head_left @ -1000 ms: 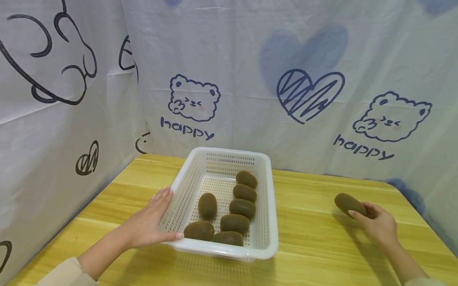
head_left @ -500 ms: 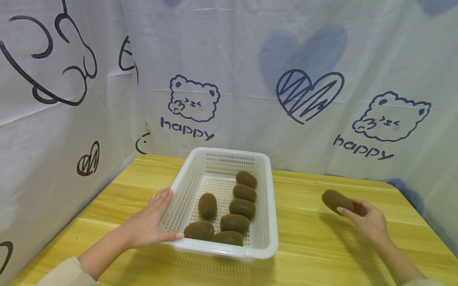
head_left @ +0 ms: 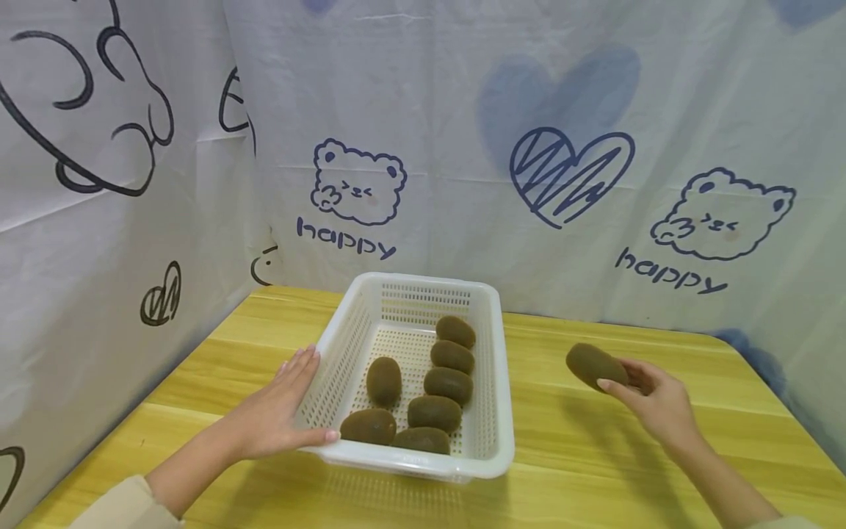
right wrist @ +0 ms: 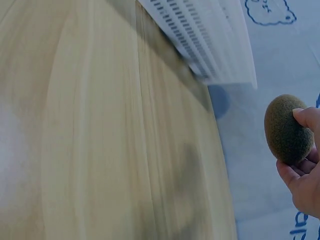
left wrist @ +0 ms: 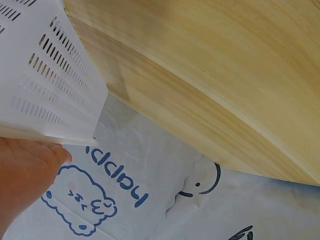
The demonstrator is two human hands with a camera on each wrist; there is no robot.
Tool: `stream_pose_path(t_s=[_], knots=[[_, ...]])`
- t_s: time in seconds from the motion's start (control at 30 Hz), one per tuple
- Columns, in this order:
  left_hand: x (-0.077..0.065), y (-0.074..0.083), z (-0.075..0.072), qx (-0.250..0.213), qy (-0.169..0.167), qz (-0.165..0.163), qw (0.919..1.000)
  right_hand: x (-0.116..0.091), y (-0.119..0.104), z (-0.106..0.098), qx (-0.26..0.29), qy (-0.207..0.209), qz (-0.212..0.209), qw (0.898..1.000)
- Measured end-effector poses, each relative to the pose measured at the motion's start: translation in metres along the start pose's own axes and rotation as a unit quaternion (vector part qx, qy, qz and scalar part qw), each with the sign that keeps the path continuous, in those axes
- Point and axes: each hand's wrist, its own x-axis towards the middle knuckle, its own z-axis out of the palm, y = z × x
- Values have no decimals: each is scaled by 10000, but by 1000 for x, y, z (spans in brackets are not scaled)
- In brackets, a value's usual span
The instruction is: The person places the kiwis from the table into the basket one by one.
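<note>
A brown fuzzy kiwi [head_left: 593, 365] is pinched between the thumb and fingers of my right hand [head_left: 661, 408], in the air to the right of the basket. The right wrist view shows the same kiwi [right wrist: 285, 129] with the thumb on its face and fingers under it. My left hand [head_left: 274, 415] rests on the near left corner of the white plastic basket [head_left: 505, 397], fingers straight along the left rim, thumb along the near rim. Inside, several kiwis [head_left: 448, 385] form a column on the right; one kiwi [head_left: 384, 381] lies left of it and another kiwi [head_left: 368, 426] in the near left corner.
The basket stands on a yellow wood-grain table [head_left: 562, 470]. Behind and to the left hangs a white cloth [head_left: 456, 220] with bear and heart drawings, close to the table's far edge.
My right hand has moved left toward the basket, carrying the kiwi. The left hand, the basket and the kiwis inside have stayed in place.
</note>
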Motion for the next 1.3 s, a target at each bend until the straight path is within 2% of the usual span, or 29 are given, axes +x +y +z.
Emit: stream_pose_path(t_s=[0.43, 0.63, 0.9, 1.13, 1.3], knots=[[0, 1, 0, -78, 11, -29, 10000, -3, -20, 10, 811, -250, -328, 9959], [1, 0, 0, -66, -10, -7, 10000, -10, -45, 12, 834, -396, -560, 9942], [0, 1, 0, -74, 14, -20, 10000, -10, -70, 18, 615, -620, -568, 9946], [-1, 1, 0, -84, 28, -20, 10000, -3, -88, 31, 624, -795, -882, 9910], [-1, 1, 0, -46, 42, 2, 10000, 1, -97, 44, 823, -924, -772, 9893]])
